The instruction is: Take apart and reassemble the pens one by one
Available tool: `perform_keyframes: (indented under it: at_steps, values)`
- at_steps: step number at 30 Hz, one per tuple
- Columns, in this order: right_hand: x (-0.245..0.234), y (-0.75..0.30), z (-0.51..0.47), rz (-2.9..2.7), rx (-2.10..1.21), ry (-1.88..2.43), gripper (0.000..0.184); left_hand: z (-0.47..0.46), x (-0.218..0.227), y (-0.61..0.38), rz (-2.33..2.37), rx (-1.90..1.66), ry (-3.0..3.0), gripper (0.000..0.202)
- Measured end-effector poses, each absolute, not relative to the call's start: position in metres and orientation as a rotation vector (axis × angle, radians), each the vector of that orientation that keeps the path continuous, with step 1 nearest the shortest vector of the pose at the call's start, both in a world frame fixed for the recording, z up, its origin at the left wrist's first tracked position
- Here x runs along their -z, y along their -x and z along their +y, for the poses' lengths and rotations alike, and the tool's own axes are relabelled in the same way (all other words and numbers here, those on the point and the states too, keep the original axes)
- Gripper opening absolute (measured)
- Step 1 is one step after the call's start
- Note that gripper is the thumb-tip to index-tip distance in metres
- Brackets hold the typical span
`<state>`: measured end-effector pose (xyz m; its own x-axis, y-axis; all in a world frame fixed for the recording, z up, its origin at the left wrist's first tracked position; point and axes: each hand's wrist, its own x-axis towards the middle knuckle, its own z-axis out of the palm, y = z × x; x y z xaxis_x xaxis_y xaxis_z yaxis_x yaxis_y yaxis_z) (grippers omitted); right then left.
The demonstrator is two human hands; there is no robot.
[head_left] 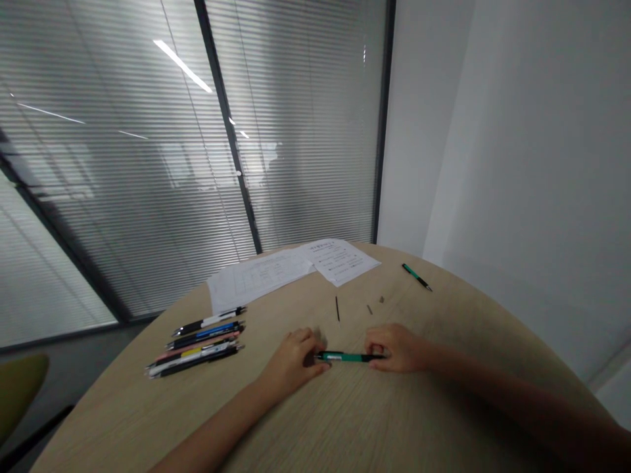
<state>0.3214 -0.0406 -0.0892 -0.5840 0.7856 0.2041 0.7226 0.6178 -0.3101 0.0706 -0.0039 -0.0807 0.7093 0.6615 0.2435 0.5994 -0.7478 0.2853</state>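
Note:
A green pen with black ends (348, 357) lies level between my two hands, just over the wooden table (315, 420). My left hand (296, 358) pinches its left end with thumb and fingers. At the right, black end, my right hand (394, 348) has its fingers closed round the tip. Beyond the hands lie a thin dark stick like a refill (338, 309), a small grey piece (369, 309) and another tiny dark piece (381, 299), both too small to name.
Several pens (202, 351) lie side by side on the left. Another green pen (417, 277) rests at the far right. Printed sheets (340, 263) lie at the table's back edge, before a glass partition with blinds (305, 131). A yellow-green chair (20, 391) stands at lower left.

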Motion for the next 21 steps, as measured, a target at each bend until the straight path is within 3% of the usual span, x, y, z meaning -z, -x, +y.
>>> perform_keyframes:
  at_steps: [3,10,21]
  values:
    - [0.092,-0.32,-0.039,-2.458,-0.309,1.262,0.011,-0.006,0.08,-0.071,0.993,-0.48,-2.733,0.007]
    - [0.099,-0.322,-0.03,-2.121,-0.626,1.31,0.012,-0.004,0.079,-0.071,1.063,-0.522,-2.483,0.012]
    - [0.094,-0.323,-0.025,-1.97,-0.752,1.357,0.011,0.003,0.079,-0.069,1.063,-0.649,-1.981,0.013]
